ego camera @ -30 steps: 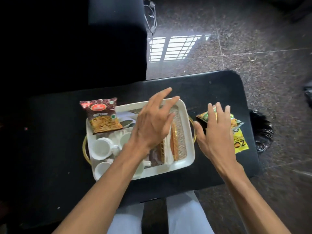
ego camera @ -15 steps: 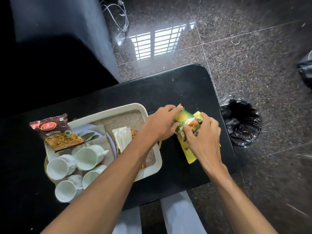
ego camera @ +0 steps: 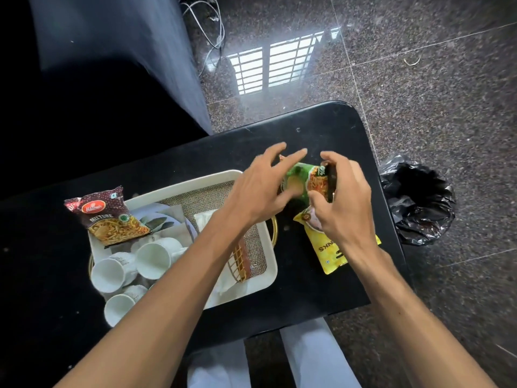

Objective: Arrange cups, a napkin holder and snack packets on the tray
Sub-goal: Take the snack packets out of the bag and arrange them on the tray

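A white tray point(ego camera: 253, 288) lies on the black table point(ego camera: 330, 130). On its left side lie three white cups point(ego camera: 152, 259) and a dark red mixture packet point(ego camera: 109, 214). A gold wire napkin holder point(ego camera: 239, 264) with white napkins lies on the tray's woven mat, partly under my left forearm. My right hand point(ego camera: 340, 203) grips a green snack packet point(ego camera: 300, 180) lifted just right of the tray. My left hand point(ego camera: 257, 186), fingers spread, touches that packet's left side. A yellow packet point(ego camera: 328, 247) lies flat on the table beneath my right hand.
A bin lined with a black bag point(ego camera: 418, 200) stands on the granite floor right of the table. A dark sofa or chair fills the upper left. Loose cables point(ego camera: 215, 26) lie on the floor behind it. My knees show under the table's near edge.
Both hands left the tray area and went to the packets on the right. The green packet has been raised off the yellow one, and my left fingers have spread open.
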{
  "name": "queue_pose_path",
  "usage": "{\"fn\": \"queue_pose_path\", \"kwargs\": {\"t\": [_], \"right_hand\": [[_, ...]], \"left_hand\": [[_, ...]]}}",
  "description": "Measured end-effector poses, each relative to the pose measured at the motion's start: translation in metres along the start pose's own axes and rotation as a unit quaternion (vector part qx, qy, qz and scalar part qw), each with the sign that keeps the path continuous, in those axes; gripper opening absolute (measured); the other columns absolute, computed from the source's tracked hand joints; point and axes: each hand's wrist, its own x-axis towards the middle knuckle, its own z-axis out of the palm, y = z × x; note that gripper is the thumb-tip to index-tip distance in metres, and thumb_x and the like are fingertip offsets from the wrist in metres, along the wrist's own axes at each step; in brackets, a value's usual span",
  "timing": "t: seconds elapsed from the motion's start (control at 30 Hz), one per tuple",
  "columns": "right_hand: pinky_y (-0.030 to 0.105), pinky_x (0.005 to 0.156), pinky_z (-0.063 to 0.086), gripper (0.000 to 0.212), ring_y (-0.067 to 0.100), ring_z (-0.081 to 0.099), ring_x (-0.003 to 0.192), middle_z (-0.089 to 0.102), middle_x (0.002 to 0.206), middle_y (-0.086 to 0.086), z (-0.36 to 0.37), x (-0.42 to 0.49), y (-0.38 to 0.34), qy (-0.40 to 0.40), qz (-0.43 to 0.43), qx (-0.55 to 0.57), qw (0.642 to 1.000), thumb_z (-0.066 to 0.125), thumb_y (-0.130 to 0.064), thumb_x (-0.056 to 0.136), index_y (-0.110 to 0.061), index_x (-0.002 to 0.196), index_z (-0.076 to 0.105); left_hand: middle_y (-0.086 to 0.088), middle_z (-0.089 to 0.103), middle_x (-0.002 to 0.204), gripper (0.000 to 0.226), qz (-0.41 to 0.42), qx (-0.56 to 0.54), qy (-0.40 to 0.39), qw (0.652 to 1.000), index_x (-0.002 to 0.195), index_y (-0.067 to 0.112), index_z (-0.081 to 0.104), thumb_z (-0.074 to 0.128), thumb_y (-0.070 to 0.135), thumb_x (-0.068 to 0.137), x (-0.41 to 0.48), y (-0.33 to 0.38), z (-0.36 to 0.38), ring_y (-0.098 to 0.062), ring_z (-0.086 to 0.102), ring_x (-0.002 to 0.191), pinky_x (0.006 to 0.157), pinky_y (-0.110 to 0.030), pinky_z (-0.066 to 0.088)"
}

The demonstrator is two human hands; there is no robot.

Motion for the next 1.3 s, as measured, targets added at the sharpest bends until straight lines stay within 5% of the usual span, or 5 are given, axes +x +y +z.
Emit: {"fn": "queue_pose_path", "kwargs": {"t": [0.3, 0.63, 0.73, 1.13, 1.3], "right_hand": [[0.02, 0.103, 0.047, 0.073, 0.011, 0.062, 0.117, 0.063, 0.129, 0.006, 0.018, 0.017, -0.08, -0.037, -0.199, 0.077, 0.976, 0.085, -0.015, 0.076, -0.01, 0.14, 0.049], [0.005, 0.069, 0.051, 0.037, -0.002, 0.068, 0.083, 0.074, 0.104, 0.001, 0.127, 0.017, -0.14, -0.213, -0.068, 0.135, 0.965, 0.079, -0.022, 0.084, -0.011, 0.117, 0.068], [0.0, 0.059, 0.044, 0.031, -0.01, 0.062, 0.077, 0.072, 0.1, -0.004, 0.154, 0.016, -0.142, -0.238, -0.054, 0.076, 0.967, 0.077, -0.023, 0.086, -0.015, 0.114, 0.068], [0.019, 0.073, 0.051, 0.039, 0.011, 0.066, 0.094, 0.072, 0.114, 0.002, 0.205, 0.011, -0.134, -0.241, -0.021, -0.019, 0.97, 0.074, -0.031, 0.088, -0.012, 0.121, 0.064], [0.029, 0.081, 0.059, 0.048, 0.013, 0.067, 0.097, 0.07, 0.117, 0.003, 0.196, 0.012, -0.135, -0.224, 0.002, -0.012, 0.975, 0.073, -0.035, 0.088, -0.011, 0.127, 0.061]], "left_hand": [[0.002, 0.078, 0.102, 0.041, -0.032, -0.179, 0.131, 0.975, 0.113, 0.017, 0.07, 0.085, 0.034, 0.08, -0.048, -0.052, -0.09, -0.011, 0.076, 0.096, 0.084, -0.039, 0.062], [0.01, 0.075, 0.111, 0.042, -0.229, -0.253, 0.245, 0.908, 0.121, 0.021, 0.066, 0.081, 0.035, 0.085, -0.136, -0.126, -0.09, 0.003, 0.07, 0.104, 0.09, -0.02, 0.057], [0.0, 0.075, 0.112, 0.03, -0.3, -0.347, 0.252, 0.852, 0.118, 0.019, 0.066, 0.076, 0.026, 0.09, -0.15, -0.139, -0.075, -0.012, 0.073, 0.105, 0.093, -0.04, 0.061], [0.019, 0.062, 0.105, 0.034, -0.391, -0.36, 0.182, 0.827, 0.13, 0.019, 0.061, 0.062, 0.028, 0.098, -0.156, -0.147, -0.053, -0.012, 0.06, 0.108, 0.096, -0.035, 0.052], [0.0, 0.071, 0.119, 0.025, -0.378, -0.334, 0.164, 0.848, 0.122, 0.019, 0.062, 0.057, 0.031, 0.1, -0.162, -0.136, -0.057, -0.025, 0.064, 0.119, 0.103, -0.045, 0.053]]}}
